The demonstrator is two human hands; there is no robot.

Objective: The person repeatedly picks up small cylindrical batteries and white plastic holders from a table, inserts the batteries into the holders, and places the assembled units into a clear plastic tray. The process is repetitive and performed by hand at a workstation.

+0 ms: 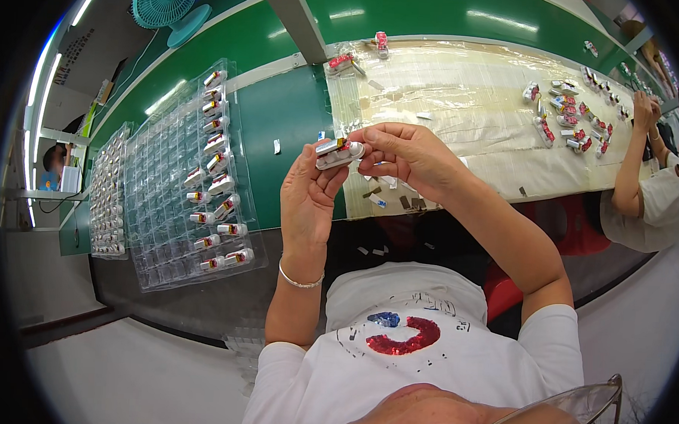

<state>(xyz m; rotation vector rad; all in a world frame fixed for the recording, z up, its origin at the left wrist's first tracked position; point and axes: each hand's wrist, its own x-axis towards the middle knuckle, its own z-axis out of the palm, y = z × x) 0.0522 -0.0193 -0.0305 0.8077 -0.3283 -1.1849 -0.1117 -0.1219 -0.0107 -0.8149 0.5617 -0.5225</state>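
Above the front edge of the bench, I hold a small white plastic assembly (338,155) between both hands. It carries a silver part with a yellow-and-red band and has a rounded white end. My left hand (311,192) grips it from the left side, fingers curled beneath. The thumb and fingertips of my right hand (409,156) pinch its rounded end. What exactly the assembly is, I cannot make out. Just below the hands, dark and white scraps (411,203) lie on the edge of the covered work surface.
To the left, a clear compartment tray (157,183) holds similar assemblies along its right side, beside another filled tray (110,196). More red-and-white assemblies (571,119) lie on the film-covered surface (463,104) at right. A metal post (295,20) and a teal fan (183,16) stand beyond. A co-worker (643,178) sits at far right.
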